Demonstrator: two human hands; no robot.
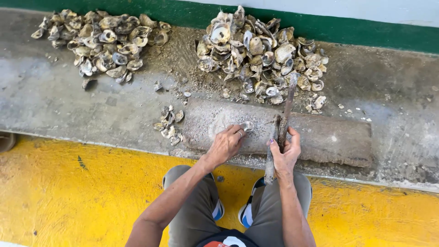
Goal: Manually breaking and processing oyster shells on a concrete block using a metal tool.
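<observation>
Person working shells on a stone slab [329, 137].
Left hand [226, 144] pinches a shell [247, 125]; right hand [286, 153] grips a metal bar [286, 112].

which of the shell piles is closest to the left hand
The small cluster of shells just left of the slab, nearest the left hand. The two big heaps lie farther back by the green wall.

Small pale oyster shell [247, 126] lying on the grey block; long rusty blade [286, 112] standing steeply over the block's top.
</observation>
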